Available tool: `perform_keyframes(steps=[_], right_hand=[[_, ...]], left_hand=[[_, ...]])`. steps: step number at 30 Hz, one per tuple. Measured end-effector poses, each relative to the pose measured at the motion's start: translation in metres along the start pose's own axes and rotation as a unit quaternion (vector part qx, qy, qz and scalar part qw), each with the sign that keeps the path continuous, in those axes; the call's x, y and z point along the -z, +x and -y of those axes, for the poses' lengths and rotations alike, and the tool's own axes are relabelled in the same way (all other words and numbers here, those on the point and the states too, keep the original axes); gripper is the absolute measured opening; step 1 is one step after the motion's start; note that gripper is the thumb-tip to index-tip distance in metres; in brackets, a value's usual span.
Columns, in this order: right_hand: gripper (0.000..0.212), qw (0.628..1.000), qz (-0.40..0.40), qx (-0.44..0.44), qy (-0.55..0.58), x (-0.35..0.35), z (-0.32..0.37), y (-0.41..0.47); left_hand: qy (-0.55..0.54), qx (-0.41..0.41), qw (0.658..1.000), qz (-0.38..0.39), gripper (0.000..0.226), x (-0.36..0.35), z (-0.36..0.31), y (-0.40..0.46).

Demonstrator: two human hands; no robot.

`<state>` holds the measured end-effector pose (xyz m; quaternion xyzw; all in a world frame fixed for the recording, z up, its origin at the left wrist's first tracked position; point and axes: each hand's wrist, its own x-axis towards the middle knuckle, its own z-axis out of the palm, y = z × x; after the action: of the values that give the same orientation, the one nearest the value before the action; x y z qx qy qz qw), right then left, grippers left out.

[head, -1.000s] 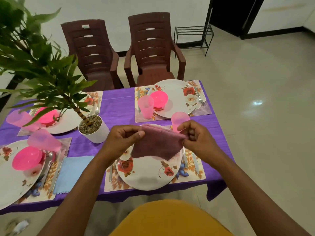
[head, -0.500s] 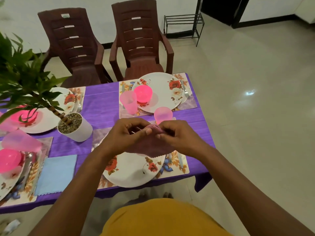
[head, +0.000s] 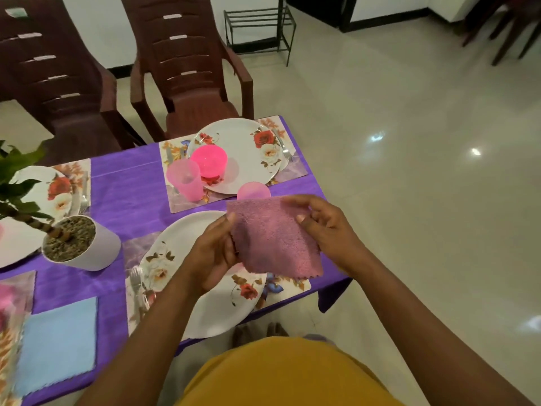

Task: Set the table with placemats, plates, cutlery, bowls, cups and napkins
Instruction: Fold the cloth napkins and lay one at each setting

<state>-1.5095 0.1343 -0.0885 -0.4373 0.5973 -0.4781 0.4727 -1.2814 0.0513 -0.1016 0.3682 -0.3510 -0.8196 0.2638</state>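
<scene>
While the left hand [head: 212, 253] pinches the napkin [head: 273, 235], right hand [head: 325, 230] fingers pinch its opposite edge.

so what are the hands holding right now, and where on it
A mauve square cloth napkin: left hand grips its left edge, right hand pinches its upper right edge.

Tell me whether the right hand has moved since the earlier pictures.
Yes. The right hand has swung right, off the near plate toward the table's right edge, spreading the pink napkin with the left hand.
</scene>
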Motion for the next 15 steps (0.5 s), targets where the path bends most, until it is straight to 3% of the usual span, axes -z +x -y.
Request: perform_keyframes(steps=[3, 6, 9, 15], right_hand=[[0.034, 0.998, -0.043, -0.038, 0.019, 0.008, -0.014, -0.006], [0.052, 0.996, -0.061, -0.071, -0.006, 0.019, -0.028, -0.012], [0.065, 0.994, -0.053, -0.081, -0.045, 0.032, -0.041, -0.014], [0.075, 0.985, -0.013, -0.092, -0.145, 0.068, -0.075, 0.002]], left_hand=[[0.106, 0.000, 0.994, 0.014, 0.058, -0.001, 0.014, 0.009], [0.204, -0.009, 0.979, -0.008, 0.081, -0.002, 0.029, 0.017], [0.254, -0.041, 0.966, 0.021, 0.097, -0.009, 0.047, 0.024], [0.358, -0.018, 0.934, -0.002, 0.080, -0.034, 0.098, 0.044]])
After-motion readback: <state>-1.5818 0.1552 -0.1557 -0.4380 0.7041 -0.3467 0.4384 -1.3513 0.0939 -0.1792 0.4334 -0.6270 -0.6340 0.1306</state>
